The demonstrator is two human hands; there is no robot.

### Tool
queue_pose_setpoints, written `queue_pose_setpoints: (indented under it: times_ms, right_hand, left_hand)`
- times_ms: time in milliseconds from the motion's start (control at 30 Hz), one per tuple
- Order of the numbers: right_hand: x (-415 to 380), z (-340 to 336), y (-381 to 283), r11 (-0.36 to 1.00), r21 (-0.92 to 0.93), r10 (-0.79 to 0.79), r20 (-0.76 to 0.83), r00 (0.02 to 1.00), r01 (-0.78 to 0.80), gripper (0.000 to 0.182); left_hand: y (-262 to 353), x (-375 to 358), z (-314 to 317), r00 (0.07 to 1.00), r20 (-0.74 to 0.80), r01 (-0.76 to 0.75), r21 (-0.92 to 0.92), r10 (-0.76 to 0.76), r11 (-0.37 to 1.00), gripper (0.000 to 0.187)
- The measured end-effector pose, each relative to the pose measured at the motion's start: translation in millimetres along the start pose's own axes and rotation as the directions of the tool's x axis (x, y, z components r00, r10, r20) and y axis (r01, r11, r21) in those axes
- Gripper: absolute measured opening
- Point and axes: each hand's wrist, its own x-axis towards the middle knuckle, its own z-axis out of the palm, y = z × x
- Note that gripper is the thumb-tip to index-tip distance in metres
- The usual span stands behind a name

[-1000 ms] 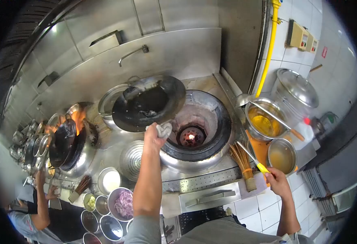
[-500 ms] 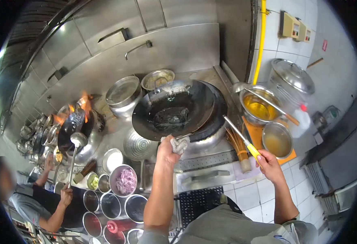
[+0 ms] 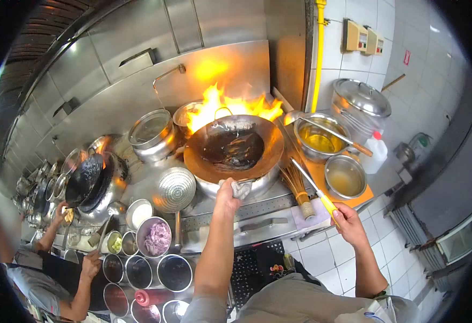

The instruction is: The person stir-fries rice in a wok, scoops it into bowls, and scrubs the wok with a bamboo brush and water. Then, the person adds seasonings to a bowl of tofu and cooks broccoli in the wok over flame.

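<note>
My left hand (image 3: 228,195) is closed round a pale cloth (image 3: 241,190) at the near edge of a large dark wok (image 3: 206,161). The wok sits on the burner, with dark, glossy contents in its bottom. Tall flames (image 3: 230,105) rise behind its far rim. On the right, my right hand (image 3: 347,219) grips the yellow handle of a metal-shafted tool (image 3: 327,204). The tool's shaft points up and left, toward the right side of the wok, apart from it.
A bamboo brush (image 3: 299,194), an oil bowl (image 3: 321,141) with a ladle across it and a bowl of cloudy liquid (image 3: 345,179) stand right. Left are a perforated skimmer (image 3: 174,189), chopped purple onion (image 3: 157,238) and a co-worker (image 3: 47,269) at another wok (image 3: 85,180).
The wok has come down from a tilted, raised position onto the burner, and large flames have flared behind it. The co-worker's ladle has moved down from their wok.
</note>
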Motion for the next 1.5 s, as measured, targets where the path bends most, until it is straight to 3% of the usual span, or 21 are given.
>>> queue_pose_setpoints:
  times_ms: [233,333,367,433,500,567,633,700,733,767,800,833,867,900,933,1100,1200,1300,1367,1400,1500]
  right_hand:
    - [7,2,-6,0.987,0.118,0.113,-0.007,0.994,-0.111,0.031]
    - [19,0,10,0.986,0.139,0.087,0.048,0.995,-0.093,0.033]
    - [20,-2,15,0.977,0.178,0.104,0.065,0.992,-0.114,0.034]
    - [24,-5,26,0.985,0.147,0.077,0.071,0.995,-0.087,0.038]
    - [30,-7,30,0.980,0.191,0.034,0.103,0.994,-0.053,0.038]
    - [33,-10,37,0.973,0.210,0.063,0.168,0.984,-0.098,0.038]
    - [41,-14,47,0.969,0.216,0.065,0.240,0.969,-0.118,0.038]
    - [51,-9,58,0.974,0.208,0.015,0.346,0.938,-0.092,0.039]
    - [55,-9,68,0.975,0.153,0.104,0.331,0.938,-0.162,0.040]
    - [56,-3,77,0.959,0.216,0.135,0.220,0.966,-0.183,0.040]
    - [59,11,82,0.938,0.285,0.167,0.132,0.977,-0.199,0.040]
    - [63,15,66,0.915,0.316,0.192,0.211,0.958,-0.252,0.037]
    - [84,7,74,0.890,0.372,0.060,0.473,0.879,-0.262,0.044]
    - [77,24,40,0.832,0.444,0.109,0.455,0.884,-0.332,0.054]
    - [80,36,21,0.859,0.436,-0.040,0.581,0.813,-0.269,0.061]
    - [35,124,-75,0.904,0.427,-0.391,0.806,0.445,0.022,0.080]
    - [-15,193,-121,0.822,0.560,-0.568,0.791,0.228,0.107,0.086]
    - [-110,259,-177,0.771,0.613,-0.622,0.783,0.004,-0.169,0.075]
    - [-185,289,-218,0.718,0.633,-0.684,0.719,-0.126,-0.288,0.062]
    - [-226,304,-239,0.679,0.665,-0.729,0.661,-0.177,-0.313,0.055]
    - [-358,341,-302,0.569,0.776,-0.819,0.506,-0.270,-0.272,0.044]
  left_hand:
    - [4,17,25,0.999,-0.019,0.031,-0.037,-0.032,0.999,0.012]
    - [7,16,10,0.989,0.085,0.116,0.080,-0.123,0.990,0.039]
    - [9,-14,18,0.998,-0.057,0.015,0.254,-0.001,0.967,0.054]
    - [21,-78,22,0.973,-0.190,-0.046,0.391,0.129,0.919,0.034]
    - [24,-111,-17,0.841,-0.080,-0.276,0.787,0.535,0.551,0.029]
    - [29,-123,-87,0.891,-0.127,-0.210,0.737,0.436,0.643,0.053]
    - [20,-136,-109,0.834,-0.245,-0.156,0.753,0.493,0.639,0.047]
    - [2,-136,-127,0.856,-0.241,-0.024,0.866,0.458,0.500,0.053]
    - [-17,-101,-174,0.766,-0.362,0.323,0.931,0.532,0.169,0.077]
    - [-30,-102,-164,0.726,-0.447,0.416,0.891,0.523,0.184,0.090]
    - [-39,-71,-203,0.795,-0.394,0.422,0.905,0.461,0.046,0.086]
    - [-23,-119,-133,0.935,-0.141,0.263,0.892,0.327,-0.367,0.081]
    - [-54,-75,-185,0.706,-0.233,0.331,0.944,0.668,-0.020,0.071]
    - [-33,-158,-93,0.578,-0.383,0.271,0.923,0.721,0.272,0.071]
    - [-43,-166,-91,0.479,-0.375,0.186,0.927,0.794,0.326,0.072]
    - [-81,-341,-57,0.400,-0.080,-0.279,0.938,0.913,0.204,0.071]
    - [-123,-443,-106,0.139,-0.200,-0.043,0.977,0.970,0.208,0.058]
    - [-178,-577,-155,-0.222,-0.605,0.028,0.780,0.765,0.625,0.050]
    - [-227,-659,-170,-0.524,-0.521,0.113,0.742,0.674,0.661,0.046]
    - [-248,-698,-162,-0.596,-0.539,0.171,0.639,0.595,0.750,0.045]
    - [-328,-776,-162,-0.767,-0.525,-0.077,0.646,0.368,0.760,0.038]
